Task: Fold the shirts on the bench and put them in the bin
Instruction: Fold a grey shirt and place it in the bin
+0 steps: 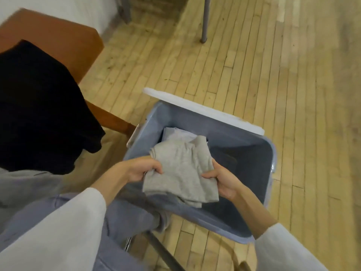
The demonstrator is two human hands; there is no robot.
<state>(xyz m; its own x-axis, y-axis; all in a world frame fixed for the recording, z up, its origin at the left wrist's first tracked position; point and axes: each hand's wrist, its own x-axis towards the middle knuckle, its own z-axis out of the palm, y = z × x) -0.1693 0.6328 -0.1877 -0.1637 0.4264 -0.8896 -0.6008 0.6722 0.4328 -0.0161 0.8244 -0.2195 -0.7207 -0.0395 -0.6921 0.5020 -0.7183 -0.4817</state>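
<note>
A folded grey shirt (181,171) hangs over the open blue-grey bin (252,165), held from both sides. My left hand (142,169) grips its left edge and my right hand (222,180) grips its right edge. Inside the bin, at the far left, lies a folded white shirt (175,133), partly hidden by the grey one. A black shirt (41,108) lies in a heap on the brown bench (56,42) at the left, its edge drooping over the bench side.
The bin's white lid (203,110) stands along its far rim. A grey garment (25,184) lies at the lower left beside my legs. A metal furniture leg (205,20) stands on the wooden floor (254,65) at the back.
</note>
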